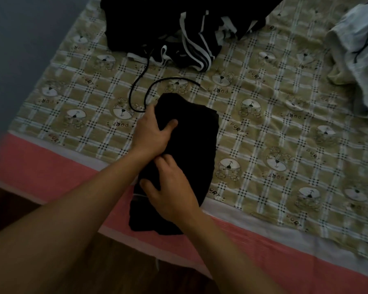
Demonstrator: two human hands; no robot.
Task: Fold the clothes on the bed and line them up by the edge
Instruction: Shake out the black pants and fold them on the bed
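Bedroom in a home. A bed (57,172) with a pink mattress side carries a plaid sheet (263,128) printed with cartoon bears; black striped clothes (187,45) and a grey garment (357,52) lie loose on it, above a dark wooden floor (134,264).

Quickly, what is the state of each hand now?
Left hand: grips the black garment at its far end.
Right hand: grips the same garment, nearer end.

two bare forearms reach forward from the lower edge, the wrists close together. the left hand (151,132) lies farther out, fingers curled round the edge of a black garment (191,145), thumb on top. the right hand (170,194) sits nearer, fingertips curled into the same cloth, thumb spread.
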